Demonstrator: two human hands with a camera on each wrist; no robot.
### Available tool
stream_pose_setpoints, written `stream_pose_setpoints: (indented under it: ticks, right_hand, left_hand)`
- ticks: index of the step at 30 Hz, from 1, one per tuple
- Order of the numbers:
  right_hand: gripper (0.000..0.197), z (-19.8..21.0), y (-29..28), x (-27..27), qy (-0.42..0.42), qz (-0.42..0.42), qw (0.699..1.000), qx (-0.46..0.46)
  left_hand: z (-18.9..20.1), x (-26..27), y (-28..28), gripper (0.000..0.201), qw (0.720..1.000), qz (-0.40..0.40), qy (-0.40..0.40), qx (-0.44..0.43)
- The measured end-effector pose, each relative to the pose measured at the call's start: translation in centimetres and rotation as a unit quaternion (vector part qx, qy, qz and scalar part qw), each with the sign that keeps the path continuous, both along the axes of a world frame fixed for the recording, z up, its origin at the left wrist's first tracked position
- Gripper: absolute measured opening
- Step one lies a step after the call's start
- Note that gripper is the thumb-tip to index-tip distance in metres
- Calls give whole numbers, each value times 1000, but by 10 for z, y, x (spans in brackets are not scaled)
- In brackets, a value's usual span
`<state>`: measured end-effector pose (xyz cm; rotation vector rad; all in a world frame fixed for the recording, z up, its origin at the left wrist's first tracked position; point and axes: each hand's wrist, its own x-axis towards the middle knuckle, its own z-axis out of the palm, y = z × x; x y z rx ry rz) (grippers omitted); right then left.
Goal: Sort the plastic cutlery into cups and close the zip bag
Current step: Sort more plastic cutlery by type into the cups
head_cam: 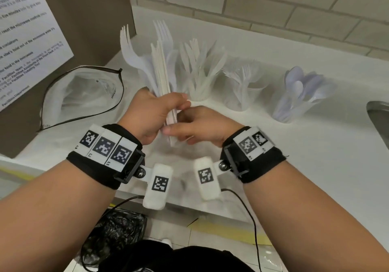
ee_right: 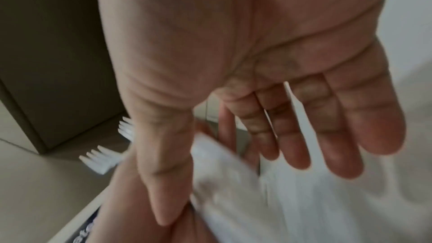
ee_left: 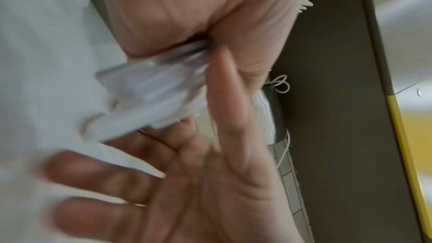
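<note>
Left hand (head_cam: 154, 116) is wrapped tight around a thick bundle of white plastic cutlery (head_cam: 162, 69), fingers curled over the handles, fork tines and flat knife blades fanning upward above the fist. Right hand (head_cam: 202, 127) is up against the lower end of that bundle, thumb stretched along the handles and fingers spread fairly straight behind them, touching rather than gripping. From the left wrist the stacked handles (ee_left: 158, 91) show as a blurred, pale, ridged pack squeezed in the fist; from the right wrist the open palm (ee_right: 268, 62) has its fingers extended, with white plastic smeared by blur below it.

The bundle is held above the white counter (head_cam: 273, 145), in front of a row of clear cups. The cup of knives (head_cam: 200, 71) stands just behind the hands, the cup of forks (head_cam: 242, 84) to its right, and the cup of spoons (head_cam: 299, 95) furthest right, pale and slightly bluish. The zip bag (head_cam: 84, 95) lies on the counter to the left, mouth gaping wide, its dark zip track bowed open, with clear wrapping crumpled inside.
</note>
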<state>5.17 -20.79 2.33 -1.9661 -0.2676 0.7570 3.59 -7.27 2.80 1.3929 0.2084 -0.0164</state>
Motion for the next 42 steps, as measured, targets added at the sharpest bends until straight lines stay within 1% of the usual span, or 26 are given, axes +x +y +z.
stream_pose_setpoints:
  ticks: [1,3,4,6,8,11,15,17,20,23,27,32,34,37,40,42]
  right_hand:
    - [38,5,-6,4,-34,-26,999,-4]
    - [32,17,-15,10,-86,-107,989,60]
    - [28,24,-16,12,-113,-142,978,100]
    - [25,35,-11,13,-158,-169,960,155]
    - [27,37,-2,13,-197,-169,955,146]
    - [28,32,10,12,-235,-172,951,102]
    - [22,27,12,11,-246,-161,952,86]
    - [18,27,10,10,-238,-154,955,91]
    - [15,28,9,10,-216,-165,957,105]
    - [14,30,12,11,-226,-179,951,108]
    - [12,31,17,11,-249,-184,945,104]
    - [17,28,17,9,-231,-153,957,86]
    - [18,28,18,9,-223,-161,958,85]
    - [19,26,20,9,-226,-190,950,97]
    - [11,26,23,5,-232,-216,942,114]
    - [7,25,26,4,-219,-229,938,138]
  left_hand:
    - [0,0,2,13,1000,13,-10,13]
    - [-2,-1,4,13,999,19,-5,46]
    - [-4,-1,5,19,998,17,7,60]
    - [-7,-1,3,29,996,9,19,87]
    - [-7,-1,-2,31,995,-5,13,99]
    - [-4,-3,-9,25,995,-20,-11,99]
    - [-7,-4,-9,31,996,-21,-14,88]
    - [-8,-5,-9,29,996,-32,-13,80]
    - [-6,-6,-9,29,997,-62,-8,53]
    - [-6,-8,-9,28,997,-78,-8,28]
    - [-5,-7,-11,27,998,-61,-8,33]
    - [-6,-3,-9,26,999,-36,-9,32]
    - [-6,-5,-10,25,998,-45,-8,32]
    - [-6,-7,-11,25,998,-51,-5,35]
    - [-6,-6,-9,25,998,-44,5,45]
    - [-7,-5,-9,26,998,-46,5,48]
